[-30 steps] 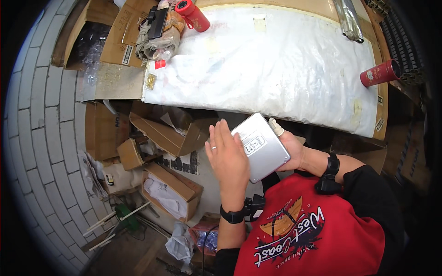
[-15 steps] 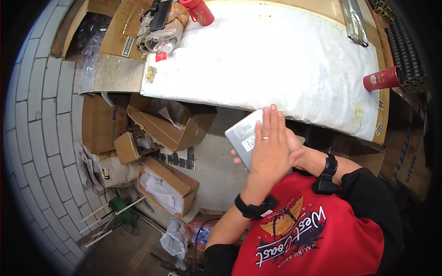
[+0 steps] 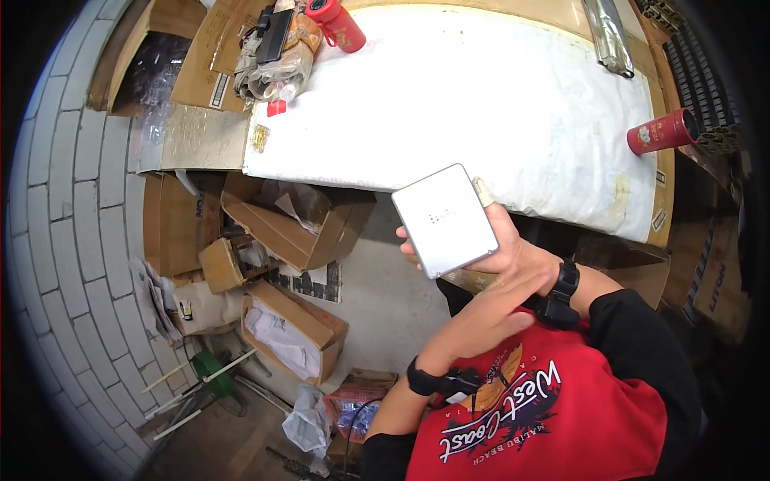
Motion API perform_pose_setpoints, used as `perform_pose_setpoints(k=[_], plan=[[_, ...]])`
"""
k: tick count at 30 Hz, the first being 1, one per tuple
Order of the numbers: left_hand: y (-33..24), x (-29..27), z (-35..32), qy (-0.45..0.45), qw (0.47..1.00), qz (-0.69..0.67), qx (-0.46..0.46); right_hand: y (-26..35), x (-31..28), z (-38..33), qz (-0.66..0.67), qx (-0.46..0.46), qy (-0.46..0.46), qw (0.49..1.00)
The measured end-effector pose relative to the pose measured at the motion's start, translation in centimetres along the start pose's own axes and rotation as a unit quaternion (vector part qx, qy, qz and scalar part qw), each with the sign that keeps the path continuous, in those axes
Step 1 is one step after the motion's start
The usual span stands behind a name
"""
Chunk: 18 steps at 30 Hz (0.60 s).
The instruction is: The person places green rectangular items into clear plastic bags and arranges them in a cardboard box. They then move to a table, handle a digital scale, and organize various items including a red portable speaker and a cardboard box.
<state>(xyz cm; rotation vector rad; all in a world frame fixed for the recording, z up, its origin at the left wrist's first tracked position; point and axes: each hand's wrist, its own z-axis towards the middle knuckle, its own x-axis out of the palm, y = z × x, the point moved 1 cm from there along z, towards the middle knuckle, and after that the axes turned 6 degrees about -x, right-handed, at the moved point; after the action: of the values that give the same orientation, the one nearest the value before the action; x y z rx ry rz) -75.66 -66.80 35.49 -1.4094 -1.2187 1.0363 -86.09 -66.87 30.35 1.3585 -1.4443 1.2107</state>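
My right hand [image 3: 507, 248] is closed around a flat silver box [image 3: 445, 220] with rounded corners, held from underneath. Its fingertips show past the box's left edge, and the thumb, with a pale covering on its tip, lies along the right edge. Small dark marks sit mid-face on the box, which is bright with glare. Below it, my left hand [image 3: 501, 313] reaches across to my right wrist, fingers stretched out and nothing visible in them. Its fingertips lie against or just over the wrist, near the black wristband [image 3: 560, 295]; contact is hard to tell.
Ahead stands a table with a white cover [image 3: 417, 104]. A red flask [image 3: 337, 24] and bundled bags [image 3: 277, 68] lie at its far left, a red canister [image 3: 662, 132] at its right. Open cardboard boxes [image 3: 277, 220] crowd the floor at left, near a green reel [image 3: 210, 373].
My left hand has slid off the silver box and down to my right wrist. The box's upper face is uncovered and looks brighter, with different markings showing.
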Motion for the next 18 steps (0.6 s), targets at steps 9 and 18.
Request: perform_pose_setpoints(k=[9, 18], plan=[[1.3, -4.5, -5.6, -0.320, 0.747, -0.553, 0.182, 0.4, -0.9, -0.4, 0.031, -0.066, -0.037, 0.997], [5.2, -3.6, -1.4, -0.509, 0.813, -0.274, -0.062, -1.1, -5.0, -0.1, -0.500, -0.047, -0.177, 0.846]])
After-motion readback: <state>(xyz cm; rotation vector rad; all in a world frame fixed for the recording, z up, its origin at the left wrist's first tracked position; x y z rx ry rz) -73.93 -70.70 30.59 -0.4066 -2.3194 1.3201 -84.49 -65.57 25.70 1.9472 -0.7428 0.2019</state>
